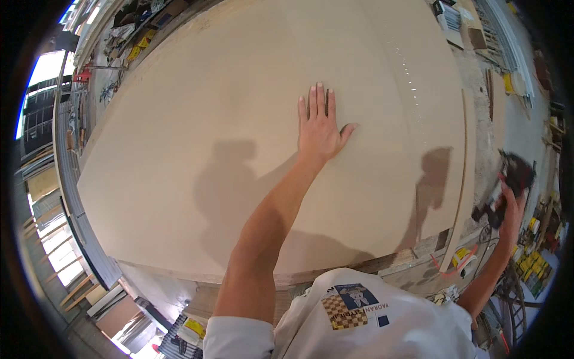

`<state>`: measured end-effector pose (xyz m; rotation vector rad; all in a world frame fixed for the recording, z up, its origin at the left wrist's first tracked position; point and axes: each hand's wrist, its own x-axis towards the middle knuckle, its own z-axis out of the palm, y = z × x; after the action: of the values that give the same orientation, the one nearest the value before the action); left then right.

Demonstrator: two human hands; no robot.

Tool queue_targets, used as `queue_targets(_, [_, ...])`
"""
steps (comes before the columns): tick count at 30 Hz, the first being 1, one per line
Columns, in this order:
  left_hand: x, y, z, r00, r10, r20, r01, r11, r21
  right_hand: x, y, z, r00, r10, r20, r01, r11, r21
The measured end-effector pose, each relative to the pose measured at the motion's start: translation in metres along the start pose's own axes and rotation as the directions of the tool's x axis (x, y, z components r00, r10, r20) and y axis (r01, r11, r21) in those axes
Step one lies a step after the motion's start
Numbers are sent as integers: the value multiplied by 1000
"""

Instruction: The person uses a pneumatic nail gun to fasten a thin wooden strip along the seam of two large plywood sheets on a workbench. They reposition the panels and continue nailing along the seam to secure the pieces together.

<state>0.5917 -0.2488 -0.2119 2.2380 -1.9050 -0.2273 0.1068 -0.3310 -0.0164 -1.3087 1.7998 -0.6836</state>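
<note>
Board [263, 113] is lying flat in front of the person, its near edge running just ahead of the white shirt [418, 305] and its pale face filling most of the view.

Left hand [320, 134] is resting palm-down on the board, 4 fingers pointing away and the thumb spreading out to the right; it is grasping nothing. With the arm extended, the palm is probably steadying the board or bearing some of the person's leaning weight.

Right hand [510, 200] is hanging out to the side, past the board's right edge, and is grasping a dark tool [518, 173]. Its fingers seem to be wrapping a handle, though blur is hiding the tool's exact kind. Holding it out there is likely sparing the board's face from scratches.

Thin strip [468, 161] is running along the board's right edge, between board and tool; whether the 2 are touching, I cannot tell. 2 dark shadows are falling across the board. Yellow tub [461, 258] is sitting beyond the near right corner, well apart from the left hand.
</note>
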Motion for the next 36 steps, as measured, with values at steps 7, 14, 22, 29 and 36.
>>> queue_targets(7, [-9, -11, 4, 997, -1, -75, -2, 1000, -30, -16, -162, 180, 861, -61, 505, 28, 997, 72])
queue_targets(14, [-12, -9, 3, 998, 13, -59, -21, 990, -140, 38, -186, 388, 697, -91, 711, 7, 993, 119])
queue_targets(22, [-12, 6, -5, 994, 32, 108, -33, 999, 6, 60, -205, 448, 709, -38, 704, 74, 997, -21])
queue_targets(29, [-12, 10, 2, 998, 31, 54, -27, 997, -67, 57, -217, 453, 725, 25, 689, 95, 986, -135])
queue_targets(36, [-9, 9, 3, 999, 34, -2, -34, 992, -123, 45, -219, 455, 724, -20, 689, 148, 981, -127])
